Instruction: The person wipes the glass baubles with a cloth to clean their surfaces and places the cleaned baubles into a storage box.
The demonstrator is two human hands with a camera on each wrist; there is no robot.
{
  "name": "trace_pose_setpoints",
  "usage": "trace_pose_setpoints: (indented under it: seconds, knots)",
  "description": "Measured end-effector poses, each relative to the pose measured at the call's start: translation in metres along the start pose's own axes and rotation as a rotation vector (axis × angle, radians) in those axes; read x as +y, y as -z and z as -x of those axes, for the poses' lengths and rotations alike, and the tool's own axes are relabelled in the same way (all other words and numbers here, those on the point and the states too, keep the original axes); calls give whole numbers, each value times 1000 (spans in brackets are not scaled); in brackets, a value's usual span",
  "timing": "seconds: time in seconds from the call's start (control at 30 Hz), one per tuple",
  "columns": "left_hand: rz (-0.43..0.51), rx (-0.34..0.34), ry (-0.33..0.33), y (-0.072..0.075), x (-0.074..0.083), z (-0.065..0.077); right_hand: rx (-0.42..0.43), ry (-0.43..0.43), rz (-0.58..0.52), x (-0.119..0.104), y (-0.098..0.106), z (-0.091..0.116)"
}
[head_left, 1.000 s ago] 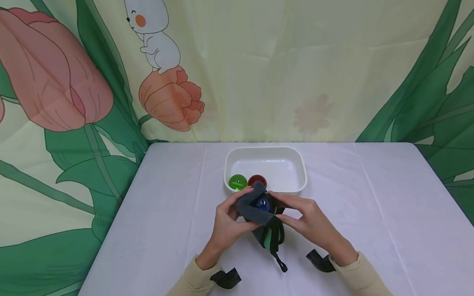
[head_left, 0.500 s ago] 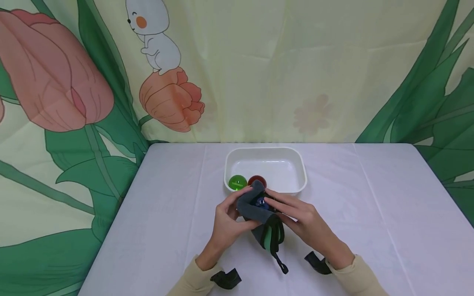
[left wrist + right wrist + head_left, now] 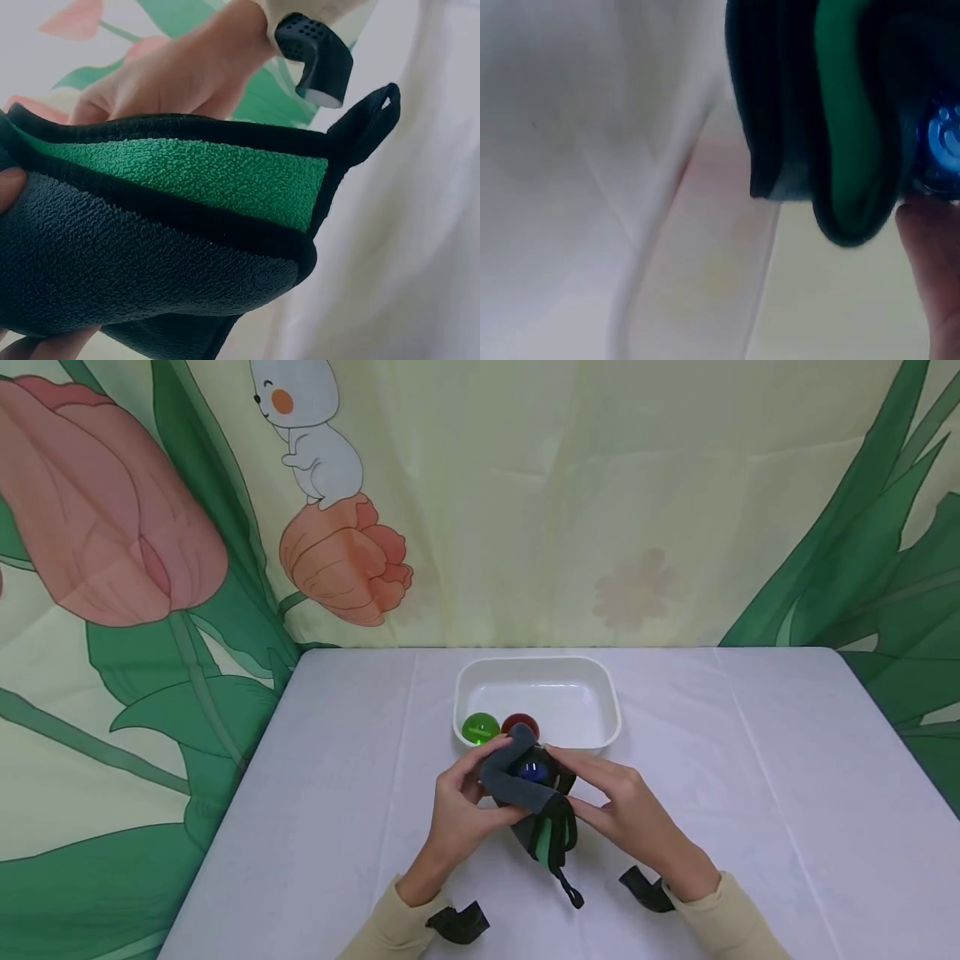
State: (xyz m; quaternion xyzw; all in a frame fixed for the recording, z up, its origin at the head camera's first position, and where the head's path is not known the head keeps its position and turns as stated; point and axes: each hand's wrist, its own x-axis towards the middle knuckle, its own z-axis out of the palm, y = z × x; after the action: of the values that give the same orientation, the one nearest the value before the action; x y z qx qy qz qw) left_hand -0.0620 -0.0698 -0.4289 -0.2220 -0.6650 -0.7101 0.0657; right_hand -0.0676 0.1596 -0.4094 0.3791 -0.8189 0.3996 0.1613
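A folded cloth [image 3: 517, 789], grey-blue outside and green inside with black edging and a hanging loop, is held up over the table. Within its fold sits a shiny blue ball [image 3: 534, 767], also partly seen at the right edge of the right wrist view. My left hand [image 3: 463, 806] grips the cloth from the left, fingers above and thumb below. On the other side my right hand [image 3: 622, 797] holds the cloth between finger and thumb, around the ball. Whether those fingertips touch the ball is hard to tell. Green lining [image 3: 195, 176] shows between the layers in the left wrist view.
Just beyond the hands stands a white tray [image 3: 581, 693] with a green ball [image 3: 481, 728] and a red ball [image 3: 521, 724] in its near left corner. The table has a white cloth [image 3: 322, 793]. Black wrist mounts [image 3: 459, 923] stick out below the sleeves.
Half a second ago my right fingers lay over the ball; now they have moved back to the cloth's right side and more of the ball shows. My left hand has kept its hold.
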Motion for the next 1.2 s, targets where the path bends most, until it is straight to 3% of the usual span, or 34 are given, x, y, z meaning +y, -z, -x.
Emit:
trace_pose_setpoints:
  seconds: [0.13, 0.23, 0.33, 0.57, 0.9, 1.2]
  knots:
    - [-5, 9, 0, 0, 1, -1, -39, 84, 79, -1, 3, -1]
    - [-9, 6, 4, 0, 1, 0, -10, 170, 120, -2, 3, -3]
    - [-7, 5, 8, -1, 1, 0, 12, 197, 113, -2, 2, -4]
    - [-18, 9, 4, -1, -1, 1, 23, 193, 91, 1, -1, -3]
    - [-23, 14, 7, -3, 2, 2, 2, 64, 107, -1, 0, 1]
    - [-21, 33, 7, -3, 3, 1, -67, 94, 144, -3, 4, 0]
